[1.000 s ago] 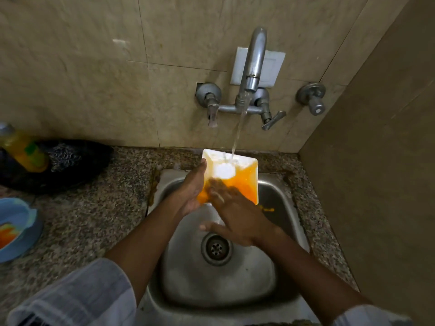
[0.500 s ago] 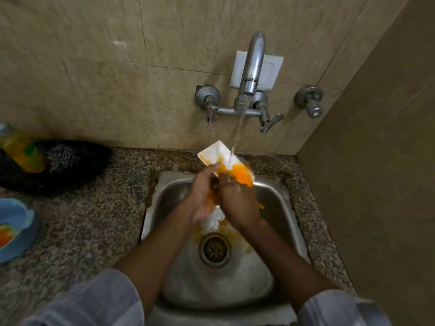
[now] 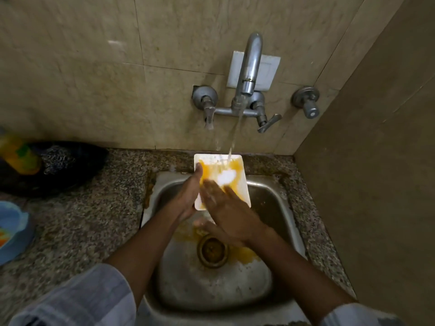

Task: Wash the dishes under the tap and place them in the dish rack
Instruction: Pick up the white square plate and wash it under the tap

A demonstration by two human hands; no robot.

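Note:
A white rectangular plate (image 3: 237, 184) smeared with orange sauce is held tilted over the steel sink (image 3: 266, 201), under the running tap (image 3: 249, 74). The water stream lands on the plate's upper part. My left hand (image 3: 188, 196) grips the plate's left edge, thumb on its face. My right hand (image 3: 230, 212) lies flat on the plate's lower face with fingers spread, covering the bottom part. Orange residue sits around the drain (image 3: 213, 250).
Granite counter (image 3: 89, 222) left of the sink carries a black scrubber bag (image 3: 61, 165), a yellow bottle (image 3: 18, 154) and a blue bowl (image 3: 11, 229) at the left edge. A beige wall stands close on the right. No dish rack is in view.
The plate has turned from a bunched, tilted hold to face up under the stream. My right hand now lies flat on its face, and more orange runoff lies by the drain.

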